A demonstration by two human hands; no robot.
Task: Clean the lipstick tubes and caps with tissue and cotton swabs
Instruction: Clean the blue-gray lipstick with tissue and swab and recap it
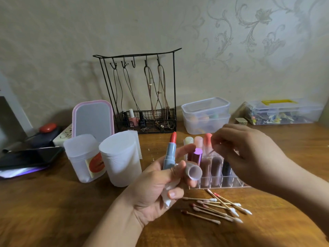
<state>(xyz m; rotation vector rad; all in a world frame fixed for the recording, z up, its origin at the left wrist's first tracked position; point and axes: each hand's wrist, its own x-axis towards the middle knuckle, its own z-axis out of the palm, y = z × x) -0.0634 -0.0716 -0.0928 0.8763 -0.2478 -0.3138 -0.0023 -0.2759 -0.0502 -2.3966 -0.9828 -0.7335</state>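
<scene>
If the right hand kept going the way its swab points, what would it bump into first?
Probably the open cap that the left hand holds beside the blue lipstick tube. The right hand pinches a cotton swab angled down-left toward it, though depth is unclear.

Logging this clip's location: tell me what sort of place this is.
Likely a home dressing or vanity table: a wire jewellery stand hung with cords, a clear lipstick organizer and a pink-framed mirror on a wooden table against patterned wallpaper.
</scene>
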